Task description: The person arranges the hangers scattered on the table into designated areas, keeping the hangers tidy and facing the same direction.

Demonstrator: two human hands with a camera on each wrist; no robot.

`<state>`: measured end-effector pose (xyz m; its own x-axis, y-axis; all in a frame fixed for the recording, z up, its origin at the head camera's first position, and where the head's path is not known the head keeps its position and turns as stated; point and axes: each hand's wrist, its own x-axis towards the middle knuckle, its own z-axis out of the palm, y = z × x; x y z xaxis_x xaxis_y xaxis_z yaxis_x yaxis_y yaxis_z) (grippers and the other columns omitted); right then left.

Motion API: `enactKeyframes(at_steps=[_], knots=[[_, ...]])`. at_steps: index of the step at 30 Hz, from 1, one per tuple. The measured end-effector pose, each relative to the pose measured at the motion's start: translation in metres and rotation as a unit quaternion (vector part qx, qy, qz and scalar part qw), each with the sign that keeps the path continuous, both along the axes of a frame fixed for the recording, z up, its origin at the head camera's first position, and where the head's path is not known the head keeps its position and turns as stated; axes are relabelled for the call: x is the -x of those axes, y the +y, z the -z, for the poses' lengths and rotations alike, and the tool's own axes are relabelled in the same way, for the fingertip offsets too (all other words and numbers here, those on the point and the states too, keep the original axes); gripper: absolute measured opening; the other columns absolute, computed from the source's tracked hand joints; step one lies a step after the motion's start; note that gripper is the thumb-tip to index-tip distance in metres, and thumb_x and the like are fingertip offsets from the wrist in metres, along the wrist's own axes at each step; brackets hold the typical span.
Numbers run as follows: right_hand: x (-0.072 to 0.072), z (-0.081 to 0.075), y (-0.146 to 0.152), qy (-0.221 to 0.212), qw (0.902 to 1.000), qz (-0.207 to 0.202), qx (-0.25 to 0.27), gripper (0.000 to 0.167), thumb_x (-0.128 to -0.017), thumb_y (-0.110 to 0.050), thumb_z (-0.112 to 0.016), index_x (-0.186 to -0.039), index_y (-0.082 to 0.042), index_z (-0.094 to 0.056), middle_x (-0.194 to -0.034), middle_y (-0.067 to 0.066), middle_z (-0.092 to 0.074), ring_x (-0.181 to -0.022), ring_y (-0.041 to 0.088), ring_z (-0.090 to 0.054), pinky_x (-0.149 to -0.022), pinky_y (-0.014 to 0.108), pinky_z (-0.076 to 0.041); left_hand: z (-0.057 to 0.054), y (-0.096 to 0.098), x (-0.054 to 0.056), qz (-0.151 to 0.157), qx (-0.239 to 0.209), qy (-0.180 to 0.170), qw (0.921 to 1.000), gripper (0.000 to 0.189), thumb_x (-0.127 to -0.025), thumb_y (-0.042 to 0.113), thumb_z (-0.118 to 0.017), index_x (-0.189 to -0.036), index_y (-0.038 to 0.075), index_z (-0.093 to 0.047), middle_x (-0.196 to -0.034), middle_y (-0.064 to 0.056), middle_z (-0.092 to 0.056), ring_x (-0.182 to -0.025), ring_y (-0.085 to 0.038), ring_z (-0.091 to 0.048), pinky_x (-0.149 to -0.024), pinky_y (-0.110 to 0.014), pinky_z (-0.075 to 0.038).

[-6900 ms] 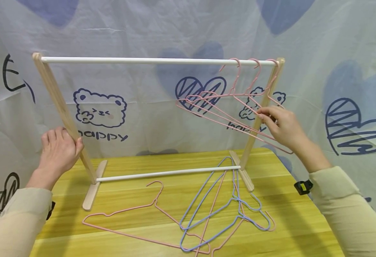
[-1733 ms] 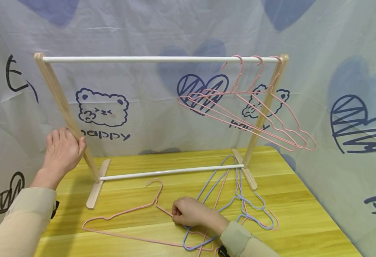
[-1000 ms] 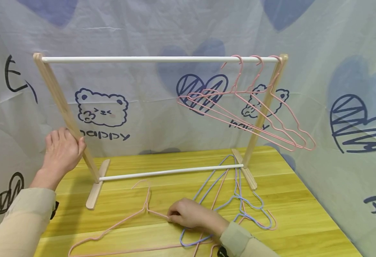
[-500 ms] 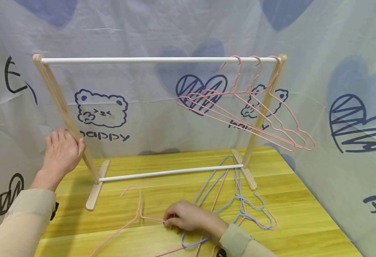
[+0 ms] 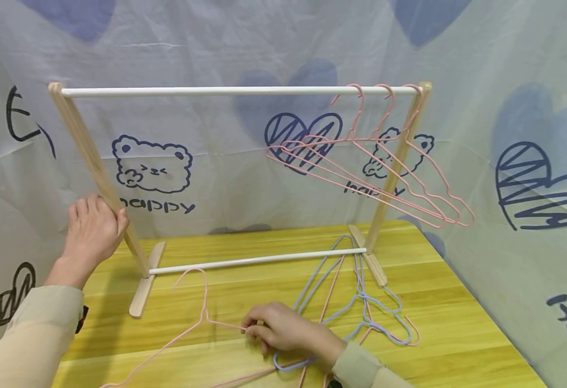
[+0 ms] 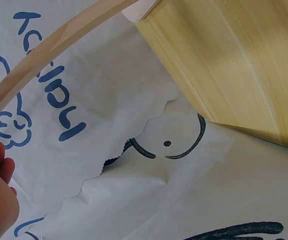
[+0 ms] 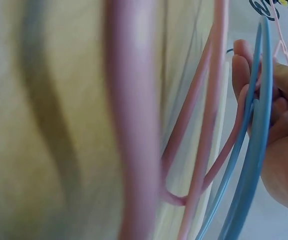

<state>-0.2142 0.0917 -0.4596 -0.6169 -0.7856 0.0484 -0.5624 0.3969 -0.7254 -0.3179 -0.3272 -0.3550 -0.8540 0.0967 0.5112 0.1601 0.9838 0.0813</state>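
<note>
My left hand [image 5: 91, 231] grips the left wooden post [image 5: 89, 145] of a small clothes rack. Low over the table, my right hand [image 5: 280, 328] pinches one shoulder of a pink clothes hanger [image 5: 204, 310]. That hanger's hook points up and left, near the rack's lower rod [image 5: 259, 261], and its lower part runs out of the head view. Blue hangers [image 5: 341, 308] and more pink wire lie tangled beside and under my right wrist. In the right wrist view, blue hanger wire [image 7: 256, 150] passes in front of my fingers.
Three pink hangers [image 5: 361, 139] hang at the right end of the white top rod [image 5: 205, 91]. The rack's feet [image 5: 140, 302] stand on a yellow wood-grain table [image 5: 438, 323]. Behind hangs a pale printed curtain [image 5: 215, 151].
My right hand has come down from the hung hangers and taken hold of a pink hanger on the table. The hanger has shifted left and tilted. My left hand stays on the post.
</note>
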Motion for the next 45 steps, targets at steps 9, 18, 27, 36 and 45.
enactKeyframes(at_steps=[9, 18, 27, 36, 45], knots=[[-0.001, -0.002, 0.004, -0.06, 0.9951, 0.046, 0.064, 0.019, -0.106, -0.011, -0.056, -0.117, 0.001, -0.066, -0.1, 0.012, -0.069, -0.057, -0.001, -0.065, -0.055, 0.024, -0.057, 0.001, 0.0, 0.001, 0.004, -0.002, 0.006, 1.0, 0.039, -0.106, 0.024, -0.042, -0.085, -0.009, -0.036, -0.09, -0.027, -0.034, -0.086, -0.047, -0.029, -0.081, -0.061, -0.023], [-0.001, -0.005, 0.005, -0.085, 0.9866, 0.047, 0.131, 0.019, -0.106, -0.005, -0.054, -0.118, 0.007, -0.063, -0.099, 0.025, -0.066, -0.063, 0.001, -0.067, -0.061, 0.032, -0.06, 0.002, -0.001, 0.001, 0.001, -0.008, -0.003, 1.0, 0.04, -0.106, 0.025, -0.042, -0.086, -0.009, -0.036, -0.092, -0.028, -0.034, -0.087, -0.047, -0.029, -0.081, -0.061, -0.023], [0.002, -0.012, 0.009, -0.064, 0.9775, 0.065, 0.19, 0.019, -0.107, -0.008, -0.055, -0.117, 0.006, -0.063, -0.096, 0.013, -0.063, -0.067, 0.015, -0.073, -0.063, 0.037, -0.061, 0.001, -0.001, 0.002, 0.005, -0.009, -0.002, 0.9999, 0.04, -0.106, 0.025, -0.041, -0.087, -0.009, -0.036, -0.092, -0.028, -0.034, -0.088, -0.048, -0.029, -0.081, -0.061, -0.022], [0.007, -0.028, 0.015, -0.035, 0.9605, 0.083, 0.263, 0.018, -0.107, -0.007, -0.055, -0.115, 0.006, -0.065, -0.091, 0.018, -0.063, -0.064, 0.03, -0.074, -0.056, 0.042, -0.06, 0.002, -0.003, 0.001, 0.01, -0.009, 0.002, 0.9999, 0.039, -0.106, 0.025, -0.042, -0.085, -0.007, -0.036, -0.091, -0.027, -0.034, -0.087, -0.047, -0.028, -0.081, -0.061, -0.022], [0.013, -0.048, 0.031, 0.041, 0.9449, 0.102, 0.308, 0.017, -0.106, 0.001, -0.052, -0.116, 0.005, -0.065, -0.087, 0.016, -0.062, -0.057, 0.025, -0.071, -0.051, 0.033, -0.057, -0.001, 0.001, 0.001, -0.008, -0.022, -0.025, 0.9994, 0.039, -0.106, 0.024, -0.042, -0.091, -0.012, -0.038, -0.094, -0.028, -0.034, -0.09, -0.046, -0.028, -0.085, -0.062, -0.021]])
